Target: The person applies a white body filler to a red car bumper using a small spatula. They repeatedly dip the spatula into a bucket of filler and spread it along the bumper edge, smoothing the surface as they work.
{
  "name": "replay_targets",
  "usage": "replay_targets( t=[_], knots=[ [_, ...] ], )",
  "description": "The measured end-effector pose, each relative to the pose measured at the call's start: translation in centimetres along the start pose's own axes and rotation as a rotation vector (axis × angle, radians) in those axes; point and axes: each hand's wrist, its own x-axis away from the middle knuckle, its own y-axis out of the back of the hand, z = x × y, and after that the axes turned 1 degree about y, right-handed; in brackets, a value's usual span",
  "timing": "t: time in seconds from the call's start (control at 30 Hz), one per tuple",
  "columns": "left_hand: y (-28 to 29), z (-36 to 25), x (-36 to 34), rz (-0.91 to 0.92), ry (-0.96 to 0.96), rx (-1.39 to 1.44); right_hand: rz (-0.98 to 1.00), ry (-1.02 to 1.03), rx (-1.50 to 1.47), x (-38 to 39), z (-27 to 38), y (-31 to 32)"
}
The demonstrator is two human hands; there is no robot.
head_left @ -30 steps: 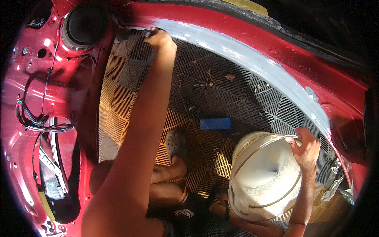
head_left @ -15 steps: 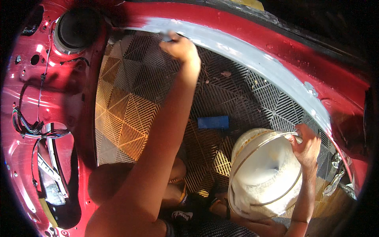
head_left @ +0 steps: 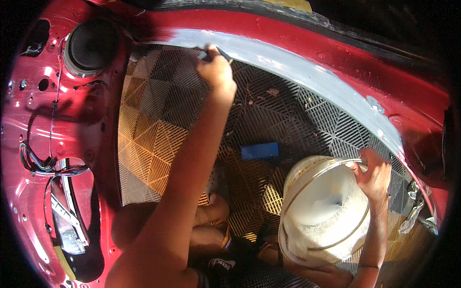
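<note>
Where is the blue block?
In the head view, the blue block lies on the slatted floor tiles, a little right of centre, above and left of the white bucket.

Slatted floor [head_left: 153, 153], grey and yellowish; bright patches [head_left: 272, 198]; darkness [head_left: 403, 36] upper right.

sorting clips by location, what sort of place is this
Likely a car body workshop: a red door with exposed wiring, a patchy grey strip along red bodywork, and slatted floor tiles.

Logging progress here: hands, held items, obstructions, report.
Left hand holding small dark object by grey strip. Right hand gripping white bucket by its rim. Blue block on floor, clear of both hands.
</note>
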Motion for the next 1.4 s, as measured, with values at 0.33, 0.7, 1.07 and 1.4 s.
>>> replay_targets(
  t=[0.33,0.7,1.07,1.4],
  knots=[
    [-0.2,-1.3,-4.0,-0.141,0.012,0.083,0.004,0.017,0.038,-0.4,0.2,-0.3],
    [0.2,2.3,-3.5,-0.056,-0.149,0.042,0.002,-0.002,-0.021,-0.3,0.4,0.0],
    [0.8,1.4,-5.0,-0.043,-0.167,0.019,0.0,-0.004,-0.01,-0.3,0.4,0.2],
    [-0.5,3.7,-4.7,-0.03,-0.178,0.014,0.037,-0.018,0.008,-0.2,0.3,0.6]
  ],
)
